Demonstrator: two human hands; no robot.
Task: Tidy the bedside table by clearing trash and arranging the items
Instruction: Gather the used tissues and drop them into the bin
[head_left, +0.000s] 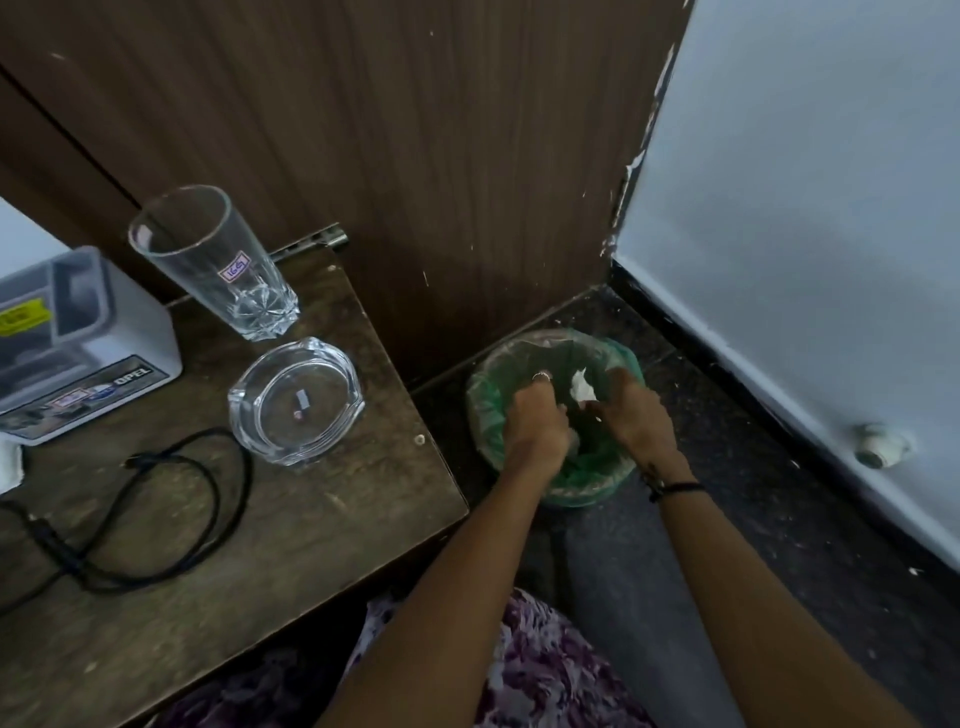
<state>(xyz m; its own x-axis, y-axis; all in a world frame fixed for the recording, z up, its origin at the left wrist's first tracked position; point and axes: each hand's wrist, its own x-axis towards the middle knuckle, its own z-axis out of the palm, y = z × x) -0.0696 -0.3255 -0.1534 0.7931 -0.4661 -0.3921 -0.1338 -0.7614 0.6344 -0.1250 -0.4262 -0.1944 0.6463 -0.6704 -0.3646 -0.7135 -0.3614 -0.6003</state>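
Note:
Both my hands reach down into a small bin lined with a green bag (485, 410) on the floor, right of the wooden bedside table (322, 525). My left hand (537, 423) is curled, fingers down inside the bin. My right hand (631, 415) pinches a crumpled white tissue (581, 387) over the bin's opening. On the table stand a tall clear drinking glass (218, 265), a glass ashtray (296, 400) with small bits in it, and a looped black cable (171, 525).
A white and grey box-shaped appliance (88, 353) sits at the table's left edge. Brown wood panelling rises behind the table. A pale wall with a small fitting (880, 447) runs along the right, above a dark speckled floor (779, 519). Patterned purple fabric (545, 670) lies below my arms.

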